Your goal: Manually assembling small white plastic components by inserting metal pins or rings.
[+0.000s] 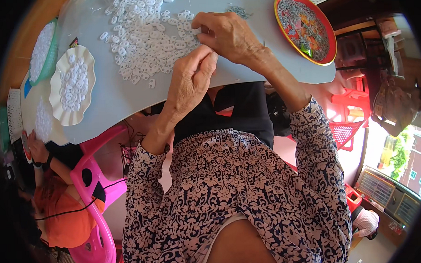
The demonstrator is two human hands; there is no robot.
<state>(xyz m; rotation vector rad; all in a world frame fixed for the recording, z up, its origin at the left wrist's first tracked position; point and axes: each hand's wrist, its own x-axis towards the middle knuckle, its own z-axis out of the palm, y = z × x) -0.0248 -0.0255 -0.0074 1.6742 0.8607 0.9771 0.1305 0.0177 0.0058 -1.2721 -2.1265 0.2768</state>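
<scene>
My left hand [192, 79] is closed at the table's front edge, its thumb pressed against the bent fingers. What it holds, if anything, is hidden. Just beyond it, my right hand [230, 38] has curled fingers bent in toward the thumb beside a heap of small white plastic pieces with two holes [147, 52]. White shows at its fingertips, but I cannot make out whether a piece is gripped there or lies behind. The two hands nearly touch.
A red round tray [334, 50] of small metal screws stands at the right; more screws [238, 11] lie beyond my right hand. At left are a scalloped cream dish [56, 102] of white pieces and a green basket [52, 56]. Another person's hand [37, 149] rests near a pink chair [94, 200].
</scene>
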